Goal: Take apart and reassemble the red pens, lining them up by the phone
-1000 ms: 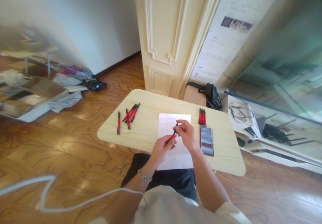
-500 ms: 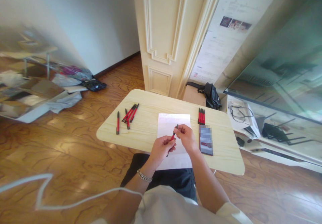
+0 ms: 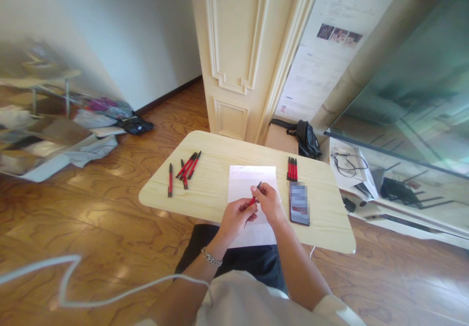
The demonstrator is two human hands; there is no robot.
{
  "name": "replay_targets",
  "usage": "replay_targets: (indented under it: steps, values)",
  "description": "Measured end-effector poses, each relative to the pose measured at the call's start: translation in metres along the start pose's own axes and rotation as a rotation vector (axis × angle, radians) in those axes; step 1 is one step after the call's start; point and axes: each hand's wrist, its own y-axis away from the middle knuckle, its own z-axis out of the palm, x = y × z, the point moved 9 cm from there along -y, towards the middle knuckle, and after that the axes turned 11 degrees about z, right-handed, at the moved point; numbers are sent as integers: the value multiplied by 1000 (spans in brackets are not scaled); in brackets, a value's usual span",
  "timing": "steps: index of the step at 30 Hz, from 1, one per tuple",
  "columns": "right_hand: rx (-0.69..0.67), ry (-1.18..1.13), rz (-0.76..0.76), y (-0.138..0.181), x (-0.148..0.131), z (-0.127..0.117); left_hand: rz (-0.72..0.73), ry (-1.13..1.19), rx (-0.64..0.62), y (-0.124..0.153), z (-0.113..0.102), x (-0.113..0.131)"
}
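Observation:
Over a white sheet of paper [image 3: 252, 177], both hands hold one red and black pen [image 3: 252, 201]. My left hand [image 3: 238, 214] is closed round its lower part, and the dark end shows below the fingers. My right hand [image 3: 269, 202] pinches the upper part, with the black end sticking out above the thumb. Several like pens [image 3: 188, 167] lie loosely at the table's left, one pen [image 3: 170, 180] apart from them. To the right, a row of pens [image 3: 292, 169] lies side by side above a phone [image 3: 299, 204].
The pale wooden table [image 3: 216, 150] has rounded corners and stands in front of my lap. A white cable [image 3: 120, 294] crosses the lower left. Beyond the table's far right edge lie a black bag [image 3: 308, 138] and a box with a black cord [image 3: 348, 164].
My right hand has slid slightly down the pen, closer to my left hand. The view has shifted a little; the other pens and the phone lie as before.

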Motion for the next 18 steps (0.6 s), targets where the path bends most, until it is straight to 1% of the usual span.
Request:
replay_targets:
  steps: [2,4,6,10,12,15,16,18]
  values:
    - [-116,-149,14,2,-2,7,-3,25,-6,-1,0,0]
    - [-184,-226,20,2,-2,11,-2,33,-3,-1,-2,1]
    - [-173,-221,8,0,1,11,1,30,4,-1,-3,0]
    - [-49,-173,-12,-3,8,3,-5,30,10,0,-3,-3]
    - [-81,-174,-8,-1,8,7,-9,36,12,0,-3,-4]
    - [-195,-194,12,3,5,16,-2,48,21,0,-4,-4]
    - [-196,-185,18,3,5,16,2,51,20,0,-4,-4]
    - [-119,-135,15,3,6,10,8,56,13,0,-3,-3]
